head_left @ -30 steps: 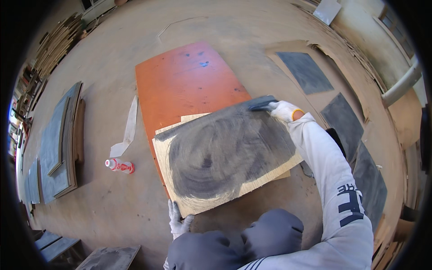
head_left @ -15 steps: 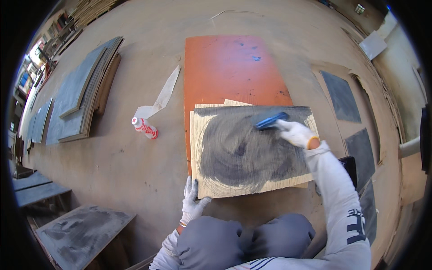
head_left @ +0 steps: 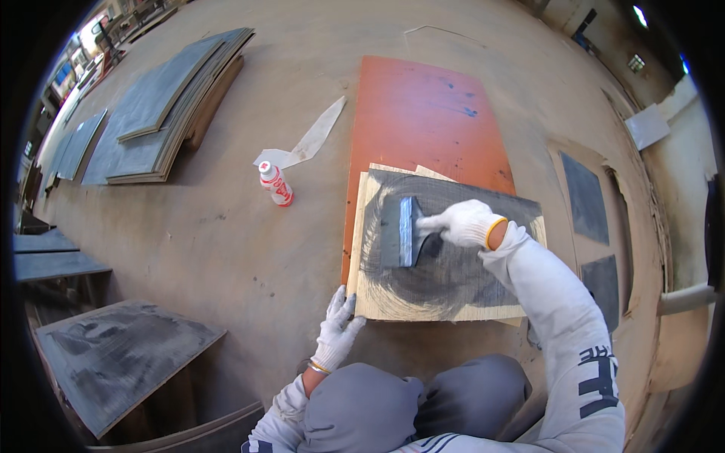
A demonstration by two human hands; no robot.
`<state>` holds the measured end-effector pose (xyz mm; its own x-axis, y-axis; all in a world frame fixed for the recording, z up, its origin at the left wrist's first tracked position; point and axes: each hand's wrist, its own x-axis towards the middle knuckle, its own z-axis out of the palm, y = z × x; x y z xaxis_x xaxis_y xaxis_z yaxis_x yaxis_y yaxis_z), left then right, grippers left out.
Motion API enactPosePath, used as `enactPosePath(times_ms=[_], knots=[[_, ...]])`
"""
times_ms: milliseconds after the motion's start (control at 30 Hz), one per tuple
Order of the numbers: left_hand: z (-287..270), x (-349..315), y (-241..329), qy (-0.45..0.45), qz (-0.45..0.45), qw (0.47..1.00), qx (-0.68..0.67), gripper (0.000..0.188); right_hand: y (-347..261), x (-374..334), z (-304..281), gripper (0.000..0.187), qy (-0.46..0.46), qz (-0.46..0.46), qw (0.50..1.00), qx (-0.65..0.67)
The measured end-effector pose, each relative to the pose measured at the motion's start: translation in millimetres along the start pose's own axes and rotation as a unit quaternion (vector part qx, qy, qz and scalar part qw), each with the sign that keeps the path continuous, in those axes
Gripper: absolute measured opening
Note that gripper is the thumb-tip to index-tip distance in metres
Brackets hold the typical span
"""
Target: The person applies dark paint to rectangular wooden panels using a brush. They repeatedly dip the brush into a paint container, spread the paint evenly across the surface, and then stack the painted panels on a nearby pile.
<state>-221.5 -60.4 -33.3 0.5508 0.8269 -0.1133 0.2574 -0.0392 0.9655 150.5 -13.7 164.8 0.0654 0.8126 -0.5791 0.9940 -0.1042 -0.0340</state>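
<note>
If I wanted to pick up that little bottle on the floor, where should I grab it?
Grab the bottle around its middle, below the white cap, reaching in from above. It seems to stand upright and alone on the bare floor, with only a strip of paper near its top, so fingers can likely close round its sides without bumping anything.

Red-labelled white bottle (head_left: 276, 184) on floor

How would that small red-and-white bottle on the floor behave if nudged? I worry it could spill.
The bottle stands upright, tall and narrow, so it would probably tip easily. Being round, it would likely roll across the flat floor. It looks small and light; its cap seems on.
</note>
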Motion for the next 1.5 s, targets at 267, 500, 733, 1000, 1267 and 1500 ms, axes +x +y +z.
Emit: enactPosePath(times_ms=[267, 500, 733, 1000, 1267, 1500], knots=[[-6, -4, 4, 0.048, -0.041, 0.998, -0.003, 0.051, -22, 55, -11, 0.048, 0.087, -0.032, 0.995, -0.049], [5, 2, 6, 0.088, -0.020, 0.996, 0.019, 0.045, -16, 68, -22, 0.040, 0.119, 0.022, 0.993, -0.007], [4, -1, 7, 0.095, -0.040, 0.995, 0.013, 0.043, -31, 40, -4, 0.051, 0.038, -0.011, 0.997, -0.063], [-7, -9, 6, 0.095, -0.065, 0.985, -0.129, 0.036, -62, 0, 31, 0.044, 0.062, -0.091, 0.988, -0.104], [-11, -6, -9, 0.203, -0.109, 0.960, -0.158, 0.038, -66, -25, 58, 0.044, 0.104, -0.060, 0.989, -0.088], [-14, -7, -8, 0.229, -0.125, 0.949, -0.179, 0.037, -72, -26, 60, 0.054, 0.087, -0.038, 0.993, -0.067]])
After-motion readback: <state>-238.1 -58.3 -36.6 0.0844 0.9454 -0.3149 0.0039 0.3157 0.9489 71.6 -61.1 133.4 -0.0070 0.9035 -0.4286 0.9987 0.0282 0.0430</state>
